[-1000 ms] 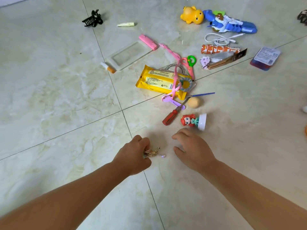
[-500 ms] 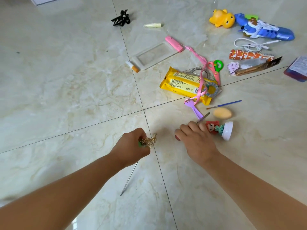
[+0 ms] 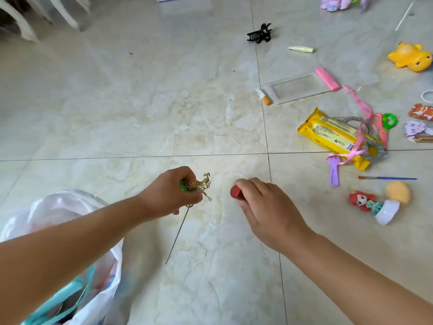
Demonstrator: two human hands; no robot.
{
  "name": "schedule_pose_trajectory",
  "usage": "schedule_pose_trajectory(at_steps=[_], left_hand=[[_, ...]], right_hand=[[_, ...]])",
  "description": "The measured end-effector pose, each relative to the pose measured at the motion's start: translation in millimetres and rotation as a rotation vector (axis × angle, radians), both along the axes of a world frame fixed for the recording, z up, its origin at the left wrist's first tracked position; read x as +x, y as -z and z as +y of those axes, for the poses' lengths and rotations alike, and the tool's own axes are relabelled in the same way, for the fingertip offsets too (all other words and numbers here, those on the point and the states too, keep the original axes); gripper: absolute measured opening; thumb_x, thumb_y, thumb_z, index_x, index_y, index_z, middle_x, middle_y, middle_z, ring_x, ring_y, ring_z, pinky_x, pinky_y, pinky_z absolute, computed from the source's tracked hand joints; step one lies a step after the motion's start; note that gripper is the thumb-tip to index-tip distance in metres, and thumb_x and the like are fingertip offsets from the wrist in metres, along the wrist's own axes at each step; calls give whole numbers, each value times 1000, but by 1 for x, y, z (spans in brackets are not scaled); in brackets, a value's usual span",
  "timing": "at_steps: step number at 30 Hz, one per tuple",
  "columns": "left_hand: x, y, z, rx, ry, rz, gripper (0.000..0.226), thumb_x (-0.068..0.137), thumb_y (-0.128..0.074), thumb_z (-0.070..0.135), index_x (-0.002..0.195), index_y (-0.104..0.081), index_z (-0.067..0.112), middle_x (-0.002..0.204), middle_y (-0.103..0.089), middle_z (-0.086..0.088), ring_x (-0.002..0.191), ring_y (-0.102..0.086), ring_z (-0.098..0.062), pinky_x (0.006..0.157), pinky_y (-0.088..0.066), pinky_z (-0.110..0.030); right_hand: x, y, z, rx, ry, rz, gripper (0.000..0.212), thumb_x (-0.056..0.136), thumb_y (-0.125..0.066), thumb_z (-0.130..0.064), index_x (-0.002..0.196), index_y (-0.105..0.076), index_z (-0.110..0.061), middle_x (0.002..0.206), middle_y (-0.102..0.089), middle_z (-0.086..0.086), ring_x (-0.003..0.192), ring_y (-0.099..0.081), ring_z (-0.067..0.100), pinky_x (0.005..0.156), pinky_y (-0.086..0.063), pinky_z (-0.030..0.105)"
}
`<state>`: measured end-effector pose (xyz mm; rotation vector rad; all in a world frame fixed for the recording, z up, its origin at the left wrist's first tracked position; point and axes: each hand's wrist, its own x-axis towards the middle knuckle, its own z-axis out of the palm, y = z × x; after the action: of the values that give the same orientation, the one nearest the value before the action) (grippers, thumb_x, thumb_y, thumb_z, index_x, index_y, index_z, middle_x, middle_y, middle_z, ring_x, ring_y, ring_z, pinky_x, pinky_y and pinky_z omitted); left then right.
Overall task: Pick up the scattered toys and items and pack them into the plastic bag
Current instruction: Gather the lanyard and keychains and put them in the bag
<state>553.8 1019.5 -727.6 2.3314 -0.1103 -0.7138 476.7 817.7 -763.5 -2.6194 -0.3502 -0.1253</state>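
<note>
Screwdriver (image 3: pixel 235 192) within curled right-hand fingers (image 3: pixel 251 187)

Left hand (image 3: pixel 168 193) gripping gold hairpin (image 3: pixel 200 185), right hand (image 3: pixel 264 207) holding red handle (image 3: pixel 235 191), possibly screwdriver's

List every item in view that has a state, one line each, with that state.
left hand: grips the gold hairpin.
gold hairpin: held off the floor, pin pointing down.
right hand: grips the red-handled screwdriver.
red-handled screwdriver: held, only the handle end showing.
plastic bag: open, items inside.
doll figure: lying on its side.
black hair claw: on the floor, unpacked.
yellow packet: on the floor, pink ribbon across it.
</note>
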Motion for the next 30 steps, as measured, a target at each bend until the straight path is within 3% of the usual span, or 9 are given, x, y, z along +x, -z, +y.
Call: schedule_pose_trajectory(at_steps=[7, 10, 15, 19, 23, 27, 30], left_hand=[[-19, -45, 88, -12, -316, -79, 22, 73, -75, 17, 76, -54, 14, 54, -58, 5, 37, -44, -9, 37, -40, -21], [-26, -67, 128, 0, -415, -90, 28, 61, -77, 29, 74, -55, 17, 54, -58, 3, 40, -48, -16, 44, -43, -26], [-53, -77, 192, 67, -558, -123, 19, 72, -75, 13, 74, -56, 14, 53, -58, 3, 42, -46, -11, 40, -41, -24], [-65, -65, 217, 312, -504, -164, 21, 73, -73, 17, 70, -52, 20, 63, -57, 1, 42, -45, -9, 41, -39, -22], [-71, -49, 227, 517, -368, -355, 26, 74, -68, 21, 70, -43, 31, 69, -50, 14, 63, -46, -12, 54, -36, -22], [-83, -11, 246, 509, -342, -386, 23, 75, -71, 26, 94, -58, 26, 84, -48, 14, 80, -49, -14, 66, -43, -25], [-92, 12, 268, 436, -300, -353, 59, 72, -76, 27, 125, -52, 26, 119, -50, 6, 87, -53, -12, 76, -52, -34]], right_hand=[[25, -27, 91, 191, -219, 36, 30, 89, -37, -30, 113, -48, -16, 98, -54, 0, 80, -53, 20, 60, -46, 31], [31, -33, 128, 264, -310, 29, 33, 89, -37, -32, 115, -48, -16, 100, -53, 0, 81, -53, 20, 62, -46, 32], [37, -43, 190, 403, -407, 48, 30, 90, -48, -28, 117, -51, -13, 103, -57, 3, 90, -56, 22, 73, -48, 34], [36, -46, 230, 449, -464, 51, 35, 88, -49, -29, 118, -52, -12, 104, -59, 6, 91, -57, 24, 74, -46, 31], [34, -43, 255, 484, -482, 49, 36, 86, -52, -29, 117, -55, -13, 102, -62, 5, 90, -59, 24, 73, -50, 32], [33, -41, 274, 524, -517, 30, 35, 83, -55, -27, 115, -57, -12, 103, -64, 3, 91, -55, 14, 76, -43, 22], [35, -42, 285, 546, -528, 33, 36, 83, -56, -26, 116, -58, -11, 104, -64, 3, 92, -54, 13, 78, -41, 21]])
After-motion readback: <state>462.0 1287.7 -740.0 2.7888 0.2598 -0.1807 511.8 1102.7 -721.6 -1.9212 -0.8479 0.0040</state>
